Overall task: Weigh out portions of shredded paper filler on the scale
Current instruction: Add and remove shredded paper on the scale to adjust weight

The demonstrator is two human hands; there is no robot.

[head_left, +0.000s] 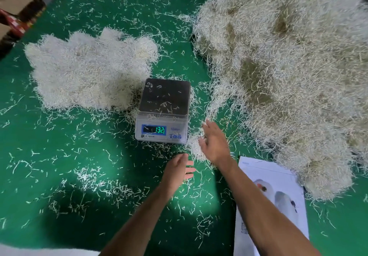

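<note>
A grey digital scale (163, 112) stands mid-table; its dark pan carries only a few stray shreds and its display reads 132. A huge heap of off-white shredded paper (288, 72) fills the right side. A flatter group of several clumps (89, 70) lies left of the scale. A small tuft of shreds (196, 150) sits at the scale's front right corner. My right hand (215, 144) touches that tuft with fingers loosely spread. Just below it, my left hand (179, 170) hovers with fingers relaxed and holds nothing.
A green mat (59, 176) covers the table, littered with loose shreds. A white printed sheet (278, 196) lies at the front right beside my right forearm. Cardboard boxes (18, 0) and a red item (12, 23) sit at the back left corner.
</note>
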